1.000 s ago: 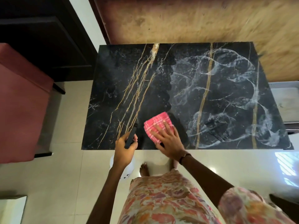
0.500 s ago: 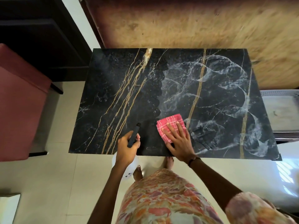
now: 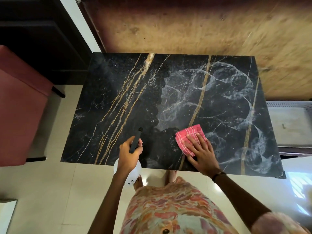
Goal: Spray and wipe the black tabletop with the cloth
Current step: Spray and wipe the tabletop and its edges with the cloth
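Midway through the job, a person's right hand (image 3: 200, 149) presses a folded pink cloth (image 3: 190, 137) flat against the black marble surface (image 3: 118, 92), fingers (image 3: 199, 141) straight and spread on the fabric. Over the past second the cloth has slid rightward along the near edge, crossing into the hazy white streaks that cover the right half, while the left half already looks dark and clean. The left hand (image 3: 130, 149) keeps its fingers curled round the black head of a spray bottle (image 3: 135, 141), held over the near edge. Judging by the remaining smears, roughly half the wiping is left
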The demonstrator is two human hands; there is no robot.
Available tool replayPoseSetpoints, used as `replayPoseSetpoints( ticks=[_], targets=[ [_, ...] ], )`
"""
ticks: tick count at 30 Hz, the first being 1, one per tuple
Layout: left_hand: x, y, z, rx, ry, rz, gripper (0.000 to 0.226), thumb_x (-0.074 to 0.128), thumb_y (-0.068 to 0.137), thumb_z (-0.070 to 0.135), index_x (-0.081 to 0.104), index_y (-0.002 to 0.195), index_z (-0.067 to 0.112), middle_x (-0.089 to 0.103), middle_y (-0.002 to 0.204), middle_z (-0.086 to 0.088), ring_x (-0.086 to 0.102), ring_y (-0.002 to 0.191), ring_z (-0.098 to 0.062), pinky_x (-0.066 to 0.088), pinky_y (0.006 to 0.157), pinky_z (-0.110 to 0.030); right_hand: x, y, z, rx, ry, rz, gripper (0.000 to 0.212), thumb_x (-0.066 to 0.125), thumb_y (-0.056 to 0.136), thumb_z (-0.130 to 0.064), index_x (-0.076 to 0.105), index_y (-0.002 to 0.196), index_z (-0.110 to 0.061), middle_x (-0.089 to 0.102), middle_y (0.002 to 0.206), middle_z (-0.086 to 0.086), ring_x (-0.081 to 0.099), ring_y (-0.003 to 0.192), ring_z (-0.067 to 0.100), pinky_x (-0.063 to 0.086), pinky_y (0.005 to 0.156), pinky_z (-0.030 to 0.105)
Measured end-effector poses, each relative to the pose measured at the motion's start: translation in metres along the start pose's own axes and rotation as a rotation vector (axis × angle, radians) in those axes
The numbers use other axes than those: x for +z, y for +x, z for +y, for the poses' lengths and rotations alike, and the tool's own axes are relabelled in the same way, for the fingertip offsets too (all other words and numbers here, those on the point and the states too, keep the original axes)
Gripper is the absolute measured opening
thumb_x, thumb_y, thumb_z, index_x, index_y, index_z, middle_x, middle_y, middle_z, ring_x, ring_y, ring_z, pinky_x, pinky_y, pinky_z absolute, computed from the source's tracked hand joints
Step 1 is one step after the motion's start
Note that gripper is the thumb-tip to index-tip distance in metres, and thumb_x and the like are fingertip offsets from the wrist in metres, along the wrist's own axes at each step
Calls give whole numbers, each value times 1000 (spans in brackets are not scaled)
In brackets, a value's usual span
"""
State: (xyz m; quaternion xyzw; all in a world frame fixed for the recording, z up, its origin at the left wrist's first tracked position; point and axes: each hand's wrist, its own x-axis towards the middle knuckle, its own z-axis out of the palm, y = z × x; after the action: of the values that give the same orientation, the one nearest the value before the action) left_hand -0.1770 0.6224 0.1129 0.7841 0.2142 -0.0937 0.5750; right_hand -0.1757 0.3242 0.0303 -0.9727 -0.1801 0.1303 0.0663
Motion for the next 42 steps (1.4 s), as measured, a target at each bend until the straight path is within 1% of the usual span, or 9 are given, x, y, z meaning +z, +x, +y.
replayPoseSetpoints(
  ticks=[5, 10, 14, 19, 22, 29, 32, 38, 42],
  targets=[
    [16, 4, 5, 14, 18, -6, 17, 57, 83, -5, 65, 83, 10, 60, 73, -7, 53, 61, -15, 43, 60, -22, 8, 29, -37, -164, -4, -1, 55, 38, 90, -47, 39, 143, -33, 36, 153, -1, 22, 144, 34, 23, 114, 59],
    [24, 7, 13, 21, -8, -15, 14, 56, 84, -5, 65, 86, 6, 61, 75, -10, 51, 60, -15, 42, 59, -23, 27, -18, 29, -471, -143, -19, 62, 39, 92, -55, 19, 149, -39, 24, 156, -6, 15, 147, 28, 14, 116, 53],
    [26, 11, 18, 25, 4, -32, 12, 57, 84, -4, 64, 87, 5, 61, 76, -11, 52, 64, -16, 44, 63, -25, 8, 0, 63, -346, -168, -46, 63, 40, 91, -52, 17, 148, -39, 30, 154, -1, 19, 146, 29, 17, 116, 54],
    [24, 18, 22, 46, 15, -17, 11, 56, 84, -6, 63, 88, 2, 58, 72, -6, 50, 62, -15, 43, 61, -23, -18, 74, 9, -124, -28, -56, 59, 35, 93, -51, 22, 148, -36, 19, 158, -2, 7, 148, 30, 12, 117, 60],
    [21, 25, 22, 32, 33, -21, 12, 58, 85, -1, 65, 89, 7, 61, 73, -5, 55, 63, -13, 46, 63, -22, -13, 93, -38, -168, 11, -88, 58, 37, 95, -48, 22, 149, -36, 13, 159, -3, 1, 148, 32, -6, 116, 58],
    [12, 52, 29, 6, 27, -54, 18, 57, 83, -5, 64, 85, 11, 60, 68, -3, 52, 57, -11, 42, 59, -25, -1, 46, -7, -532, -140, -90, 58, 41, 88, -54, 33, 144, -39, 37, 152, -5, 26, 142, 29, 17, 112, 54],
    [10, 64, 35, -3, 32, -59, 14, 58, 84, -2, 65, 87, 10, 60, 69, -4, 53, 59, -14, 43, 61, -24, -12, 59, 25, -453, -169, -99, 59, 41, 88, -55, 33, 144, -38, 38, 151, -3, 30, 141, 30, 18, 112, 53],
    [10, 80, 45, 7, 43, -88, 12, 58, 87, 4, 65, 88, 13, 61, 72, -4, 57, 67, -18, 46, 67, -25, -32, 141, -13, -91, -8, -106, 60, 30, 92, -52, 21, 149, -37, 17, 160, -4, 0, 148, 28, 10, 117, 59],
    [10, 90, 51, 38, 78, -111, 11, 58, 86, 5, 63, 82, 15, 59, 69, -5, 55, 63, -17, 44, 62, -26, -21, 162, -63, -165, -3, -128, 58, 33, 94, -49, 21, 149, -37, 18, 160, -1, 3, 148, 33, 5, 117, 61]
  ],
)
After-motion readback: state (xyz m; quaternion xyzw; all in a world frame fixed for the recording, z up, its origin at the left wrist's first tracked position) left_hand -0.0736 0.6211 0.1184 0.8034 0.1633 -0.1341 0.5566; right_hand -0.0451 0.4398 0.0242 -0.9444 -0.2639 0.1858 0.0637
